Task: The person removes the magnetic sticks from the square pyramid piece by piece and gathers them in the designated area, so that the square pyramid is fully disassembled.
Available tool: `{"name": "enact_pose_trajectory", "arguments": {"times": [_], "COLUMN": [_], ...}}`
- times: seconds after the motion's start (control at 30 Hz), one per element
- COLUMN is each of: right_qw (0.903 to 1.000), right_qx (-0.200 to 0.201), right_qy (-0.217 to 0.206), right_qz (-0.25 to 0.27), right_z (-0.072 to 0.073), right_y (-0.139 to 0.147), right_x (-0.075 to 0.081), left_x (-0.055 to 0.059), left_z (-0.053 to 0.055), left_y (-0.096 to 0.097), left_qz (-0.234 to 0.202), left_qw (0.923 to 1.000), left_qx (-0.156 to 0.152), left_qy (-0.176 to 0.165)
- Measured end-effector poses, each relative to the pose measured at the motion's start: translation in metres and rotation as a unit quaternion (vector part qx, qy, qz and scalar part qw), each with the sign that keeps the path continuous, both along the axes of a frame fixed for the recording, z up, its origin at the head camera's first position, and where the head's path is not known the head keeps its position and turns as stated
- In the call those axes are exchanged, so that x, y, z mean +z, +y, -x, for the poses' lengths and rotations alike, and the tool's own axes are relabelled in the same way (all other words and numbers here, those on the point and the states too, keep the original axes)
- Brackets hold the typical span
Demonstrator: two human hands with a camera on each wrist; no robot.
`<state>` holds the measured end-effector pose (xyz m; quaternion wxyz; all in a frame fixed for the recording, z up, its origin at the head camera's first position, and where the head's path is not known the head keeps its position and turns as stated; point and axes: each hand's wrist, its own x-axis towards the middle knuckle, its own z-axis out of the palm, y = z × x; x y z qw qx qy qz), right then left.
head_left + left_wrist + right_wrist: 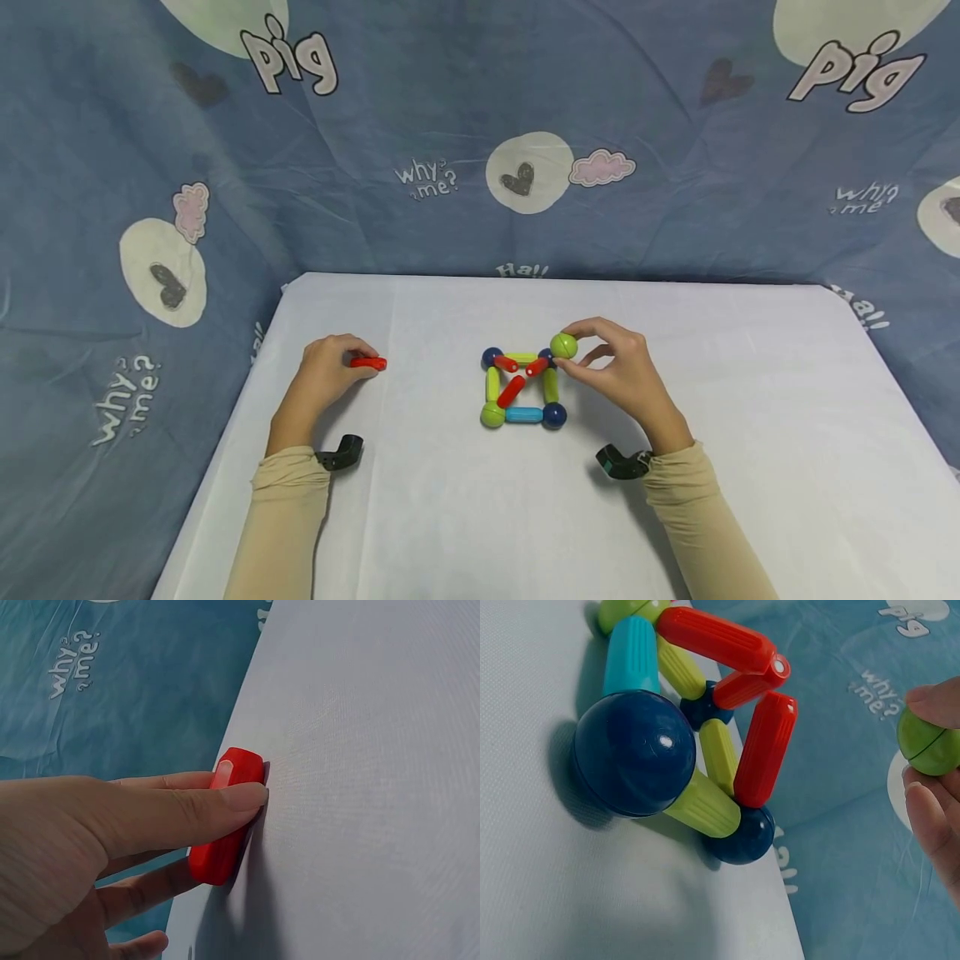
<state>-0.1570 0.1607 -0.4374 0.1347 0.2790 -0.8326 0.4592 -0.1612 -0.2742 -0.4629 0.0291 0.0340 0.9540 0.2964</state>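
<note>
My left hand pinches a red rod between thumb and fingers, close to the table surface at the left. In my right hand, thumb and fingertips hold a green ball, raised beside the far right corner of a built frame. That frame lies on the table: dark blue balls stand at three corners and a green ball at the near left. Yellow-green rods make three sides and a light blue rod the near side. Three red rods lean up and inward from corners.
The white table spreads around the frame. Behind it and at the left hangs a blue printed cloth. A black wrist strap device sits on the right wrist, another on the left.
</note>
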Motion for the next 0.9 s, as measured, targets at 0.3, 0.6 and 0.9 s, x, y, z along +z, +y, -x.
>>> {"name": "enact_pose_trajectory", "arguments": {"times": [0.3,0.6,0.9], "right_qw": [1.0,1.0,0.9999], "right_qx": [-0.002,-0.004,-0.006], "right_qy": [-0.005,-0.007,-0.014], "right_qz": [0.004,0.002,-0.007], "right_z": [0.001,0.002,0.003], "right_y": [0.0,-0.001,-0.001], "right_x": [0.0,0.001,0.001], "left_x": [0.002,0.007,0.026], "left_z": [0.0,0.001,-0.002], "left_y": [-0.002,0.001,0.04], "left_qz": [-0.002,-0.026,-0.099], "left_qw": [1.0,0.9996,0.9874], "left_qx": [-0.003,-0.004,-0.072], "left_qy": [-0.007,0.005,0.1]}}
